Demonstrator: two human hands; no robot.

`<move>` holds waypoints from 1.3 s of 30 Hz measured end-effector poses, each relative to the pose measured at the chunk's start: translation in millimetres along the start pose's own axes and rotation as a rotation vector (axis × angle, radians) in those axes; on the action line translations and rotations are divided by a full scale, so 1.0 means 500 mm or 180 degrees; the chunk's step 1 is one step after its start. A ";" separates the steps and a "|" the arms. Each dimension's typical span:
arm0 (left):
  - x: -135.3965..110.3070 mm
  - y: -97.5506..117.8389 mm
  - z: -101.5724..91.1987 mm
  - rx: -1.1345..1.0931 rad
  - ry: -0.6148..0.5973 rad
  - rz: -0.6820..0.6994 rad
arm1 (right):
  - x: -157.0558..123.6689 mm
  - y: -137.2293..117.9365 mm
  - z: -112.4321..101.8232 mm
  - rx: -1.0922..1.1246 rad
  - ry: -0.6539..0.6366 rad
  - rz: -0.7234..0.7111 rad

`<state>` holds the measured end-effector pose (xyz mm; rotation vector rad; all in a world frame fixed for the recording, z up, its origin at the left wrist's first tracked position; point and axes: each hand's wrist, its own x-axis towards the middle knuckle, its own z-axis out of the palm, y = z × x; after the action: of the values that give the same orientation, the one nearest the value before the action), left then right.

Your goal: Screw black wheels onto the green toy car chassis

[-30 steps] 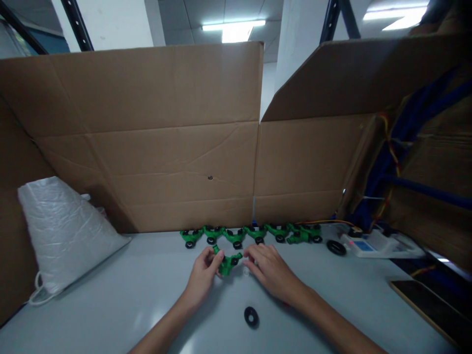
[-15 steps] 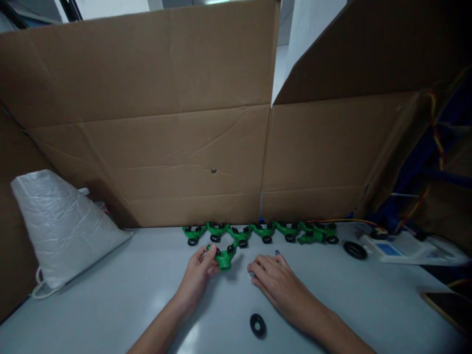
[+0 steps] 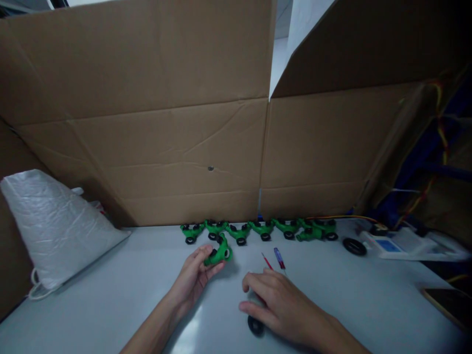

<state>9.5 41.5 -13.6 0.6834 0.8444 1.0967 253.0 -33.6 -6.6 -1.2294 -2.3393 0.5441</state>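
Note:
My left hand [image 3: 196,275] is closed around a green Y-shaped hose splitter [image 3: 221,251], raised a little above the tabletop. Its round opening faces to the right. Thumb and forefinger apart, my right hand [image 3: 278,305] hovers over a black ring [image 3: 255,326], partly covering it; nothing shows between the fingers. Just beyond that hand lie a small screwdriver with a blue and red handle [image 3: 279,257] and a thin red tool [image 3: 267,260], its near end hidden by the hand. Several more green splitters [image 3: 265,231] with black parts line the back of the table.
A cardboard wall [image 3: 191,147] closes off the back of the table [image 3: 140,275]. To the left leans a silvery-white bag [image 3: 55,231]. At the right are a second black ring [image 3: 354,246], a white device with a blue screen [image 3: 389,246] and a dark flat object [image 3: 448,305].
My left hand has turned the splitter, so its opening now faces right instead of down. My right hand has moved nearer and opened over the black ring, uncovering the screwdriver and red tool.

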 end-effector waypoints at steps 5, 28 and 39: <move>-0.008 0.009 0.009 0.0032 -0.0127 -0.0063 | -0.003 -0.033 0.000 -0.0244 -0.0681 0.0114; -0.036 -0.022 0.033 0.0910 -0.0730 -0.0024 | 0.022 -0.004 0.008 0.0934 0.1403 -0.0280; -0.039 -0.041 0.030 0.1680 -0.0620 0.0541 | 0.027 0.007 0.016 0.1109 0.1054 -0.0295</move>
<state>28.1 15.6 -18.1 1.3011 0.9256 0.9397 244.2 -21.8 -12.1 -0.9615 -1.9169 0.6311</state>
